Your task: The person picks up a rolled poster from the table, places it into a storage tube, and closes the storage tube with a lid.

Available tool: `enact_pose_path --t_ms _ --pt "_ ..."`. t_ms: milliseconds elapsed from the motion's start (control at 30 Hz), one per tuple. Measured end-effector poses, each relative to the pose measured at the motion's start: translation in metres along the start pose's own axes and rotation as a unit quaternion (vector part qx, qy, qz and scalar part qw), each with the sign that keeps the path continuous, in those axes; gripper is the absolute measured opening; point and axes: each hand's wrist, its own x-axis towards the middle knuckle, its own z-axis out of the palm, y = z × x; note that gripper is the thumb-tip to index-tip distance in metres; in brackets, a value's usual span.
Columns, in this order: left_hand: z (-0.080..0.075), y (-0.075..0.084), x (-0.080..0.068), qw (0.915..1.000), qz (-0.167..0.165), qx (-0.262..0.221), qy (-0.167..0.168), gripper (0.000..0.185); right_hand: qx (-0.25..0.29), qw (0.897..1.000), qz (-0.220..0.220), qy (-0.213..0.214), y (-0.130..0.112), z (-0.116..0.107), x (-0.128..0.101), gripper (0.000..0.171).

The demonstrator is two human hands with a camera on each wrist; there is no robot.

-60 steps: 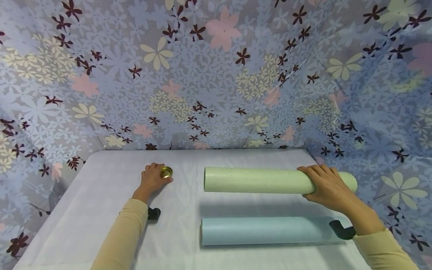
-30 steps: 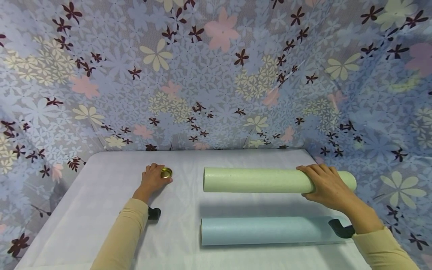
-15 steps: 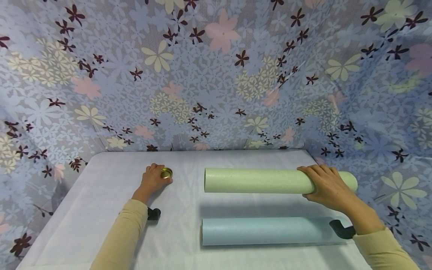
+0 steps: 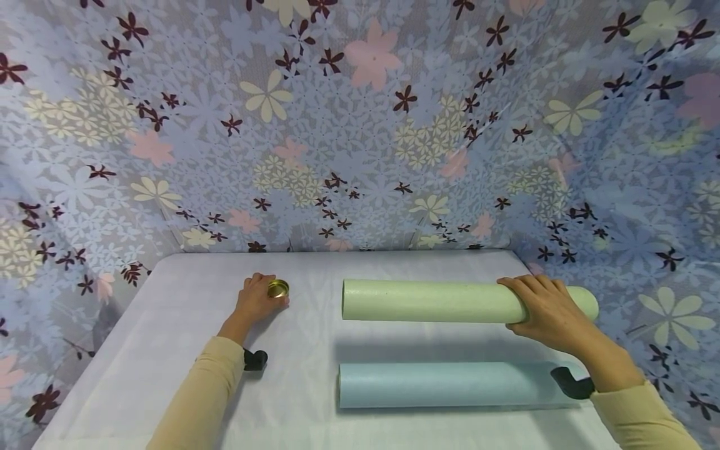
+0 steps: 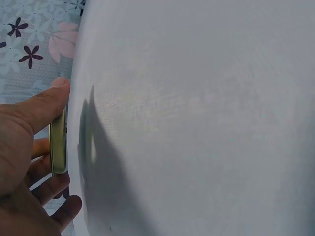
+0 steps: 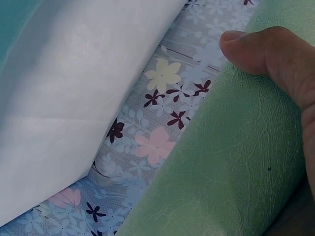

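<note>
Over the far left part of the white table, my left hand (image 4: 257, 299) grips a round gold lid (image 4: 278, 289) by its rim, hollow side showing. The left wrist view has this lid (image 5: 58, 147) edge-on between thumb and fingers, apart from the cloth. At the right, my right hand (image 4: 542, 312) grips a pale green tube (image 4: 427, 300) near its right end. The tube lies level above the table, its open end facing left. Creased texture covers the green tube (image 6: 216, 157) in the right wrist view, with the thumb (image 6: 256, 49) along it.
A light blue tube (image 4: 439, 385) lies on the white tabletop (image 4: 304, 337), nearer than the green one. Flowered cloth (image 4: 349, 137) hangs behind the table and at both sides. Black wrist devices (image 4: 255, 360) show at both sleeves.
The head view has shifted very slightly. Both hands keep their holds on the lid and the green tube, and nothing else has visibly moved.
</note>
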Motion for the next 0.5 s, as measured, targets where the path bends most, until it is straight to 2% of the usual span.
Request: enact_pose_path --t_ms 500 --pt "-0.008 -0.003 -0.013 0.9976 -0.017 -0.066 0.015 0.070 0.000 1.000 -0.001 0.000 0.000 0.003 0.001 0.083"
